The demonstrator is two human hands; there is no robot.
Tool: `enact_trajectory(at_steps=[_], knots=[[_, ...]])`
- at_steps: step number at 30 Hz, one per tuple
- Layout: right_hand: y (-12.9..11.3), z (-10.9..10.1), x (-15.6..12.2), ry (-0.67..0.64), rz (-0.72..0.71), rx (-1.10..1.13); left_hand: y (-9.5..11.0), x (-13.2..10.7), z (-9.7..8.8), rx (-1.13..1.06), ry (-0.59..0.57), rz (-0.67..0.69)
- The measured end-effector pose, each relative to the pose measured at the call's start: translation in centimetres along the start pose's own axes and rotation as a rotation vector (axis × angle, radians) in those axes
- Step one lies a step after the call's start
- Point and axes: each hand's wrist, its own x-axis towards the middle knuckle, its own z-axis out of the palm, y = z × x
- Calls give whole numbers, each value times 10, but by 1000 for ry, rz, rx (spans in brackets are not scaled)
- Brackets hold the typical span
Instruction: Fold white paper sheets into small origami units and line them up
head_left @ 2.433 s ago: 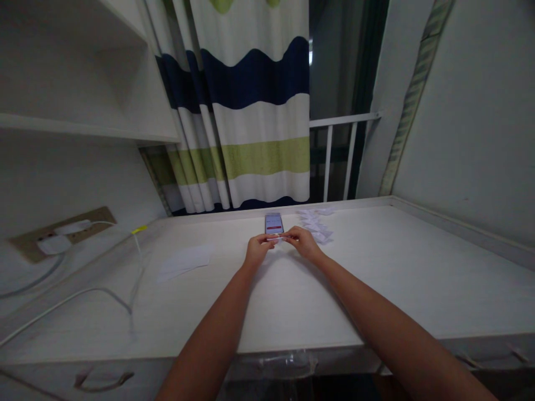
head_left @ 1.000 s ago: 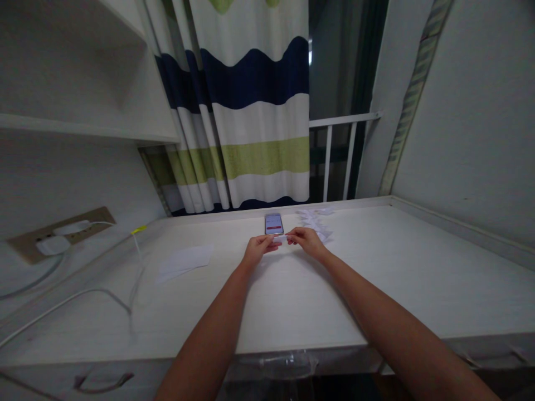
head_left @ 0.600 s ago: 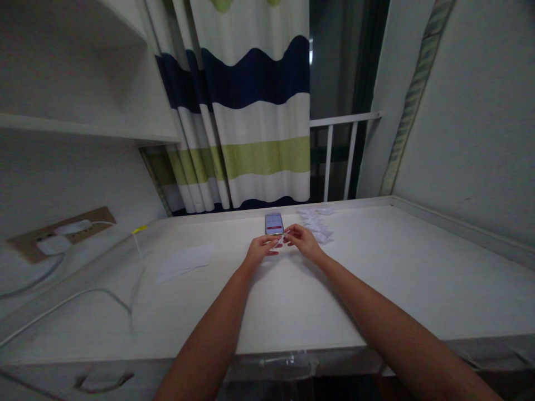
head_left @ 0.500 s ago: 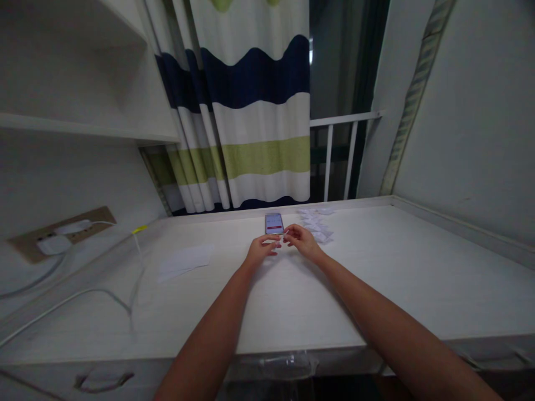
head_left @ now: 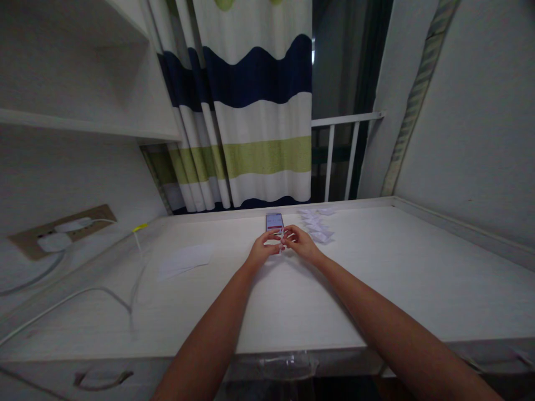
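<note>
My left hand [head_left: 261, 249] and my right hand [head_left: 300, 243] meet fingertip to fingertip above the white desk [head_left: 292, 289], both pinching a small white piece of paper [head_left: 281, 240] between them. Just behind the fingers lies a phone [head_left: 274, 221] with its screen lit. A cluster of several small folded white paper pieces [head_left: 316, 228] lies right of the phone, close to my right hand.
A flat white paper sheet [head_left: 186, 260] lies left on the desk. A white cable [head_left: 83, 292] runs from a wall socket strip [head_left: 54, 236]. A striped curtain [head_left: 251, 111] and a white railing [head_left: 343, 156] stand behind. A shelf [head_left: 83, 125] overhangs at left.
My hands have drawn closer together, so the small paper between them looks shorter and more gathered than a second ago. The phone and the paper pieces have stayed put.
</note>
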Motion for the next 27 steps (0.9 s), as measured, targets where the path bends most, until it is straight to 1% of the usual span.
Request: enact_trajectory(at_steps=[4,13,19,24,27], knots=[[-1,-1,-1,-28,-27,-34,0,-1,1,0,28,-12],[7,-1,2,5,-57,-69,2,-1,-1,-117,81,-76],[9,-2,1,4,-79,-109,6,-2,0,-169,88,-100],[11,-2,2,-8,-72,-113,7,-2,-1,-172,90,-116],[9,-3,2,-2,-79,-127,7,-2,-1,-213,88,-120]])
